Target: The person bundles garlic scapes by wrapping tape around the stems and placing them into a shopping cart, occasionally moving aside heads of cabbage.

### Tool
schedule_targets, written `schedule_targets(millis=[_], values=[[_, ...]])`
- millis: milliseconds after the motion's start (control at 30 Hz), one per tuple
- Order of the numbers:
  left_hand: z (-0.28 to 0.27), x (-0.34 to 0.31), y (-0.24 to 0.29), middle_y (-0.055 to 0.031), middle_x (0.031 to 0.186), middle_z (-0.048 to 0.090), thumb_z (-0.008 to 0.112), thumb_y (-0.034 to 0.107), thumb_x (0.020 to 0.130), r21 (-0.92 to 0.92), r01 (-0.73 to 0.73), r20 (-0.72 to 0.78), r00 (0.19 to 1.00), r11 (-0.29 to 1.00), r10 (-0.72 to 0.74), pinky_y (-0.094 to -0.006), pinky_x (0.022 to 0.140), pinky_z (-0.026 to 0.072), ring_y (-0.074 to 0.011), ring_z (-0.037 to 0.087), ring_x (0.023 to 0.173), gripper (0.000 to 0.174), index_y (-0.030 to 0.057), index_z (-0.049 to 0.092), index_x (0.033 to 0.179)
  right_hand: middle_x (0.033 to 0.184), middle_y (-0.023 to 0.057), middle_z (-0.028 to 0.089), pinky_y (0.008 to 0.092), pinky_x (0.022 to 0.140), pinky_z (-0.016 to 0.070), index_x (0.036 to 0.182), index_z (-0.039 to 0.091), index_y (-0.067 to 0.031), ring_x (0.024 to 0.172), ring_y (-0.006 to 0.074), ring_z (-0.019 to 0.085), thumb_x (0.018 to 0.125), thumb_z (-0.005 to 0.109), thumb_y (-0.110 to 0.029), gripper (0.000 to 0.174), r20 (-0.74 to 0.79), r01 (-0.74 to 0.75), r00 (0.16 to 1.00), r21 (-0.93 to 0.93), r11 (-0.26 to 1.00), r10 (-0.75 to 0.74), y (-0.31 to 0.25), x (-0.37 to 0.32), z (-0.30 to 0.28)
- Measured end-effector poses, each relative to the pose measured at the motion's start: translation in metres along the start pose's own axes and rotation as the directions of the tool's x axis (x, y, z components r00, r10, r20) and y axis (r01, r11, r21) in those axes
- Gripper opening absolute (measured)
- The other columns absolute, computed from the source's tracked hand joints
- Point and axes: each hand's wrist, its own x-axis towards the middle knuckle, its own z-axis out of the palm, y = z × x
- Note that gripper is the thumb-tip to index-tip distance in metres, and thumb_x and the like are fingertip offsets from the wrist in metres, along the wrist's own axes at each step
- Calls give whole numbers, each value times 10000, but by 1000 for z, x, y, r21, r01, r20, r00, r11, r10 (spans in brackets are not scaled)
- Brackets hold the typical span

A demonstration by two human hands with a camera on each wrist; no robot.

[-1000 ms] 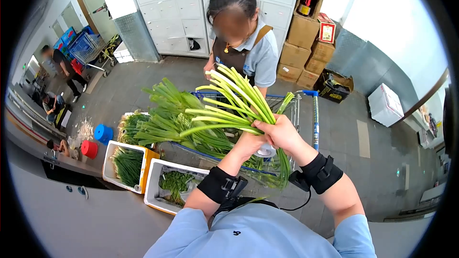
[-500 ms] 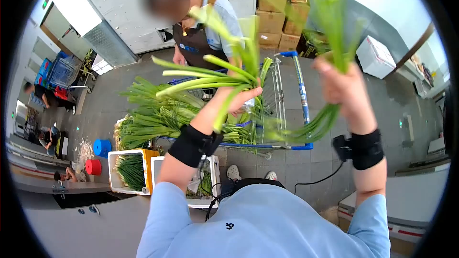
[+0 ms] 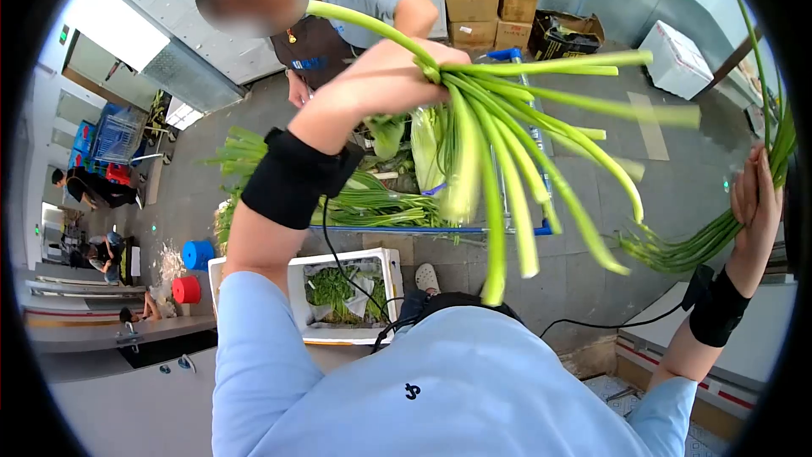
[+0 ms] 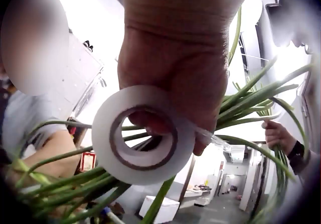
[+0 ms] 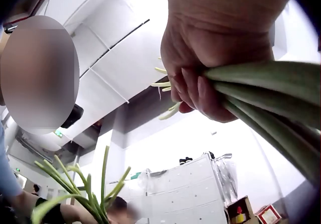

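Note:
My left hand [image 3: 402, 72] grips a bunch of scallions [image 3: 524, 173], whose pale cut ends fan out to the right and down over the cart. In the left wrist view, a roll of clear tape [image 4: 108, 143] hangs on a finger of that hand, a strip running from it toward the stalks. Out at the far right, my right hand [image 3: 755, 195] holds a second bunch of scallions [image 3: 689, 245], its dark green leaves drooping down and left. The right wrist view shows its fingers [image 5: 203, 91] curled round thick green leaves [image 5: 271, 78].
Leafy greens [image 3: 397, 207] lie in a blue-edged shopping cart [image 3: 397, 229] ahead. A white foam box [image 3: 392, 275] with greens stands left of my feet. A person in an apron [image 3: 321, 59] is across the cart. Cardboard boxes [image 3: 472, 2] are stacked behind.
Both hands were together at one bunch. They have since moved apart, each with its own scallions, the right hand far to the right. The view has turned, and the left bunch now points right.

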Motion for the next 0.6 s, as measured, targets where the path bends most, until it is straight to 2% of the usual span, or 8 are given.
schedule_targets(millis=[67, 100, 233, 267, 333, 367, 467, 600], values=[[-17, -4, -2, -124, 852, 635, 640, 118, 788, 156, -106, -78, 990, 982, 120, -412, 711, 500, -326, 646, 855, 159, 74, 599, 934, 531, -74, 334, 187, 379, 202, 1082, 535, -45, 398, 0, 241, 1073, 453, -244, 216, -30, -7, 1000, -31, 999, 6, 9, -5, 0], [-21, -7, -5, -118, 874, 644, 640, 107, 777, 233, -232, -158, 949, 945, 272, -419, 707, 504, -334, 648, 861, 184, 89, 602, 957, 527, -74, 329, 189, 379, 199, 1072, 533, -49, 397, 0, 239, 1074, 450, -244, 212, -19, -21, 1000, -8, 1000, 21, 13, -8, -4], [-13, -13, 12, -80, 839, 650, 625, 86, 799, 293, -160, 58, 987, 943, 150, -394, 670, 546, -301, 683, 832, 116, 111, 628, 912, 542, -83, 343, 211, 396, 178, 1104, 556, -61, 411, 14, 245, 1070, 460, -251, 216, 3, -102, 995, 119, 988, 102, 37, -12, -21], [9, -13, 7, -74, 804, 638, 604, 108, 832, 419, -181, 185, 976, 890, 112, -401, 659, 560, -286, 693, 804, 60, 129, 632, 882, 532, -81, 331, 213, 390, 180, 1084, 548, -62, 406, 16, 246, 1066, 467, -252, 207, -18, -119, 992, 132, 984, 123, 43, -14, -18], [66, -20, 2, -68, 786, 648, 600, 131, 856, 400, -194, 265, 960, 896, 90, -400, 638, 569, -279, 697, 775, 44, 140, 639, 873, 510, -75, 307, 216, 378, 185, 1042, 532, -65, 394, 19, 248, 1059, 481, -253, 195, -63, -153, 985, 152, 976, 164, 54, -18, -5], [86, -19, 10, -58, 781, 652, 596, 149, 864, 338, -154, 401, 916, 929, 6, -387, 634, 572, -263, 702, 776, 47, 146, 642, 874, 509, -78, 309, 226, 380, 189, 1037, 537, -67, 395, 26, 253, 1048, 503, -264, 200, -126, -185, 971, 132, 974, 202, 58, -21, 2], [200, -40, -23, -43, 819, 665, 575, 177, 872, 294, -235, 492, 868, 926, 64, -390, 643, 573, -250, 710, 785, 94, 145, 661, 890, 509, -76, 325, 217, 381, 197, 1022, 546, -74, 395, 24, 278, 1035, 531, -258, 185, -90, -240, 962, 164, 957, 256, 82, -27, 15], [306, -64, -52, -58, 838, 660, 593, 140, 848, 213, -158, 558, 829, 964, 12, -418, 663, 568, -284, 707, 818, 150, 148, 697, 956, 504, -68, 345, 216, 374, 206, 974, 555, -62, 380, 27, 279, 1023, 558, -229, 174, -77, -353, 927, 144, 924, 366, 106, -34, 33]])
